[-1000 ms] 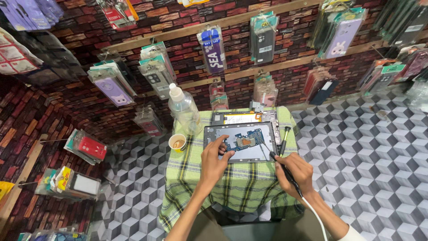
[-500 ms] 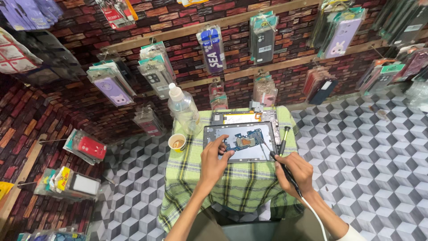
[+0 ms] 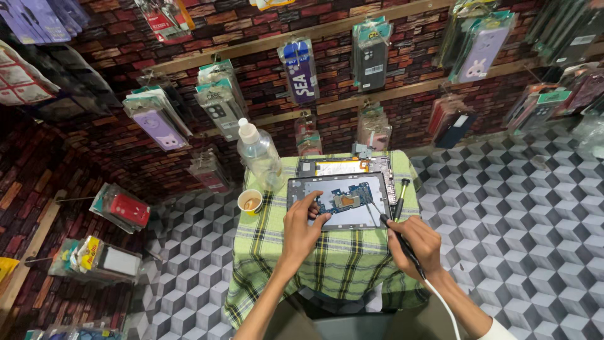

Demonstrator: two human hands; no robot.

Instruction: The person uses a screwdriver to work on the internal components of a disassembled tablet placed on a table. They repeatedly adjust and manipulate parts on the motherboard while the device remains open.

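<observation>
The tip of the corded soldering iron (image 3: 396, 236) is too fine to make out against the opened tablet (image 3: 340, 201). The right hand (image 3: 416, 244) grips the iron closed, at four o'clock of the tablet. The left hand (image 3: 302, 225) rests fingers spread on the tablet's seven o'clock corner. At nine o'clock a small cup (image 3: 251, 202) holds brownish liquid; the clear bottle (image 3: 259, 156) behind looks partly filled.

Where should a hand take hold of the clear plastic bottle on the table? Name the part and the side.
Grip the clear bottle around its upright body below the white cap, coming from its left, the side with nothing against it. The paper cup stands in front, and the opened tablet and left hand lie to the right.
</observation>
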